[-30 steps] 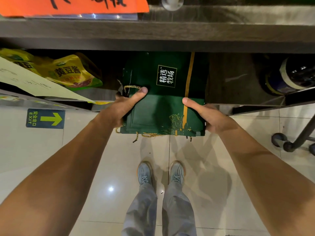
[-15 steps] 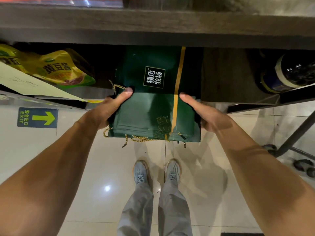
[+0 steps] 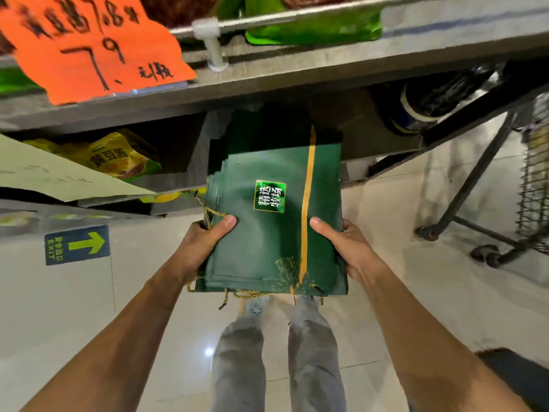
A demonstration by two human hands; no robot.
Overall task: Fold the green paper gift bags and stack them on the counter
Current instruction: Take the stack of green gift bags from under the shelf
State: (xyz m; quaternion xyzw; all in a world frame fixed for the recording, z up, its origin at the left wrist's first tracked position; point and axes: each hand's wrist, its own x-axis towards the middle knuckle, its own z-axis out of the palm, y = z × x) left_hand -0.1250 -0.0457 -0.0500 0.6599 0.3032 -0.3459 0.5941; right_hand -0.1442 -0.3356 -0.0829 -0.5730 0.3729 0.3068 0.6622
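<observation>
A stack of flat dark green paper gift bags (image 3: 267, 233) with an orange stripe, a white-lettered label and gold rope handles is in both my hands, held out in front of the lower shelf. My left hand (image 3: 205, 242) grips the stack's left edge, thumb on top, next to a rope handle. My right hand (image 3: 341, 245) grips the right edge, thumb lying on the top bag. The far end of the stack is still under the counter's (image 3: 326, 63) grey edge, in shadow.
An orange price sign (image 3: 89, 46) hangs on the counter edge at upper left. Yellow food pouches (image 3: 118, 156) lie on the lower shelf to the left. A dark round container (image 3: 430, 105) sits at right. A wheeled metal cart (image 3: 505, 227) stands on the tiled floor.
Both hands have drawn the stack of bags out of the lower shelf toward me, so most of it now shows. The view has tilted up to take in the counter edge and price sign.
</observation>
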